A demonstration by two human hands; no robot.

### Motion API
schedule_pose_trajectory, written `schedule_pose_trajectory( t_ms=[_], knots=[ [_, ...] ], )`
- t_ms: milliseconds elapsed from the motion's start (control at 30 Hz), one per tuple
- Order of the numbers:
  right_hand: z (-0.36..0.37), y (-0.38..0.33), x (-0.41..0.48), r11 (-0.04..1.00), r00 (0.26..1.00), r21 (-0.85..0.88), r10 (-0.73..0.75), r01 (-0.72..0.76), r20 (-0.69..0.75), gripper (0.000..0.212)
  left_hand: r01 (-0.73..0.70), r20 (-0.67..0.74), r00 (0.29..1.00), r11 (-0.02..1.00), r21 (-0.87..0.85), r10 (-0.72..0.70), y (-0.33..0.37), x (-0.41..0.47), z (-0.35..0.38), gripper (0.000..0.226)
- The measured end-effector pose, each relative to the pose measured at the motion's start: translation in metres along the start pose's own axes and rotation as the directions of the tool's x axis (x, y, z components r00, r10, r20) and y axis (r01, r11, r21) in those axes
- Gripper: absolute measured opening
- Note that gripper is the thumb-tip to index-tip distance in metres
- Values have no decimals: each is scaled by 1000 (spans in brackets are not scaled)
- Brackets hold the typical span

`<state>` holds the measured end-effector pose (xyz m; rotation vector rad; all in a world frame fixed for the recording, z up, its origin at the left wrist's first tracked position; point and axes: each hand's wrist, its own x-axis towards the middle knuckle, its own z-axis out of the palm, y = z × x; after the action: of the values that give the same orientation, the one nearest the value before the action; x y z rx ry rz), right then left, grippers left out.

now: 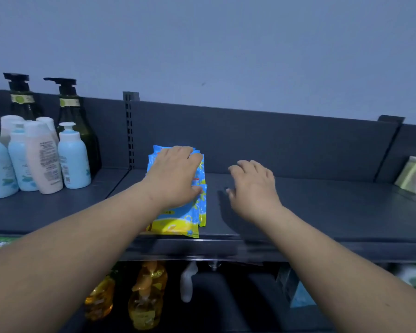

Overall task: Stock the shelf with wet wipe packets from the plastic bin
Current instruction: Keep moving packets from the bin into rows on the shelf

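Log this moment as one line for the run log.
stage: stocking | left hand: resting flat on wet wipe packets | right hand: open, empty, over shelf

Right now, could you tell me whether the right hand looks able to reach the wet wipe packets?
Probably yes: only bare shelf lies between the right hand and the wet wipe packets, whose facing edge is exposed, though the left hand covers their top.

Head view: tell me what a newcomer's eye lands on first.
The bright blue and yellow wet wipe packets stand out on the dark shelf, with the left hand resting flat on them. The right hand is just to their right, holding nothing; pale bottles crowd the shelf's left end.
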<state>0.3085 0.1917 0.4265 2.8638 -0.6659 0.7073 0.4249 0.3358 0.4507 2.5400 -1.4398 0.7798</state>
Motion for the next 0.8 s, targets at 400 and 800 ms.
schedule_pose_trajectory(
  t_ms=[400, 800],
  knots=[
    [-33, 89, -57, 964, 976, -155, 219, -217, -5, 57, -214, -39, 977, 973, -85, 212, 101, 33, -4, 70],
    [-68, 231, -185, 900, 916, -206, 400, -384, 40, 57, -373, -7, 923, 893, -251, 384, 287, 28, 1, 73]
  ],
)
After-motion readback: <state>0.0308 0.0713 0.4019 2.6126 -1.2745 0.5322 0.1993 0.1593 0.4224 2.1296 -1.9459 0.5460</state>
